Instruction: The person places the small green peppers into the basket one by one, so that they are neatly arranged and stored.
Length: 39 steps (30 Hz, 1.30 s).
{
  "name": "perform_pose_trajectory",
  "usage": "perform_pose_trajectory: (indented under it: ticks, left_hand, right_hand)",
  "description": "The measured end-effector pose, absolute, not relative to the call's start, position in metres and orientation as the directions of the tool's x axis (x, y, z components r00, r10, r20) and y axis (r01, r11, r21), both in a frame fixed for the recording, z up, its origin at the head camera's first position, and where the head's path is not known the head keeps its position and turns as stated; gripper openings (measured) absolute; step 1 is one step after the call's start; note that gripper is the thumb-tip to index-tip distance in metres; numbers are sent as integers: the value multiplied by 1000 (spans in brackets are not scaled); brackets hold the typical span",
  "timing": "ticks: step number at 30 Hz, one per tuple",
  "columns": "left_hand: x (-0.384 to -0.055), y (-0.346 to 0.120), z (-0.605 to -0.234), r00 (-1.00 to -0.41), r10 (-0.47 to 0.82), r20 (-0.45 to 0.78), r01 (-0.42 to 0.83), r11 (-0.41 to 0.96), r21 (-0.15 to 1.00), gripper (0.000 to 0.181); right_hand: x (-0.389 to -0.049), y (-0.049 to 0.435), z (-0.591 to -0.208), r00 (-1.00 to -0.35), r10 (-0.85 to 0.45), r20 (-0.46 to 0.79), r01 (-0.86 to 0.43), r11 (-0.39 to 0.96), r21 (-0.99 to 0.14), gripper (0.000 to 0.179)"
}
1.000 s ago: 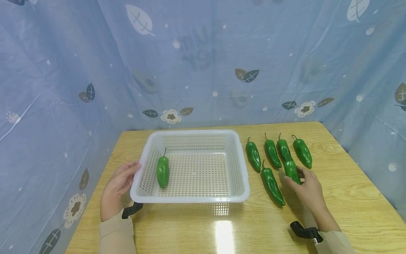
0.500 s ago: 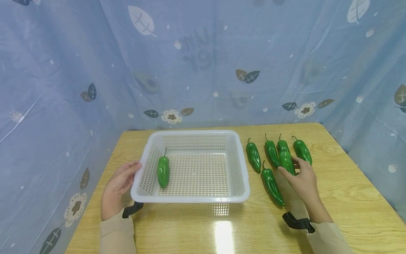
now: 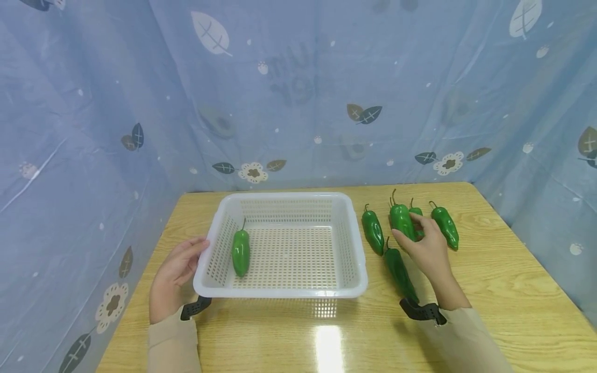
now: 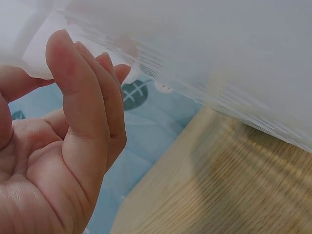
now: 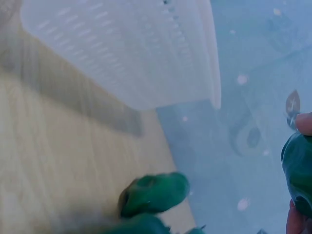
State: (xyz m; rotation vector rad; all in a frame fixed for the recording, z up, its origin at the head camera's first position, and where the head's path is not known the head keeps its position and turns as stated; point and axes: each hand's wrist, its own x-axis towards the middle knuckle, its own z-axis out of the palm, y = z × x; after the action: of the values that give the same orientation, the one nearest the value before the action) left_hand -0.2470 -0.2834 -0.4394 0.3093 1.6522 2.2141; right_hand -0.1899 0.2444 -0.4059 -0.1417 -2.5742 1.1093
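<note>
A white perforated plastic basket (image 3: 280, 293) stands on the wooden table, with one green chili pepper (image 3: 240, 253) lying inside near its left wall. At the basket's left rim, my left hand (image 3: 176, 267) grips the edge with thumb and fingers; the left wrist view shows its fingers (image 4: 85, 105) against the basket wall. My right hand (image 3: 430, 248) holds another green chili pepper (image 3: 402, 220) between thumb and fingers, stem pointing away, above the peppers on the table. That held pepper (image 5: 298, 168) shows at the right edge of the right wrist view.
Right of the basket lie a green pepper (image 3: 372, 230), a nearer one (image 3: 399, 272) partly under the right wrist strap (image 3: 422, 311), and one at the far right (image 3: 445, 226). Another pepper (image 3: 415, 211) is mostly hidden by the hand. A blue patterned curtain (image 3: 298, 103) surrounds the table (image 3: 261, 336).
My right hand has lifted its pepper and carried it left and away from me, over the other peppers. The left hand and the basket stay in place.
</note>
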Motion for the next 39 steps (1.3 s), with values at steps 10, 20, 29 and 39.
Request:
perform_pose_trajectory:
  ticks: [10,20,29,39]
  left_hand:
    - [-247,-285,-439,-898,441,-10,-148,-281,948,33]
    - [-247,-285,-441,-900,436,-14,-149,-275,950,32]
    - [-247,-285,-439,-902,432,-12,-141,-267,954,31]
    - [-248,-287,-443,-905,424,-30,-127,-202,971,31]
  right_hand:
    - [-214,210,-377,-946,182,267,-87,652,-753,69]
    - [-245,170,-362,-960,132,249,-118,613,-781,66]
    - [-271,134,-361,-983,91,162,-82,568,-819,66]
    - [-286,96,-367,-992,14,125,-98,537,-838,62]
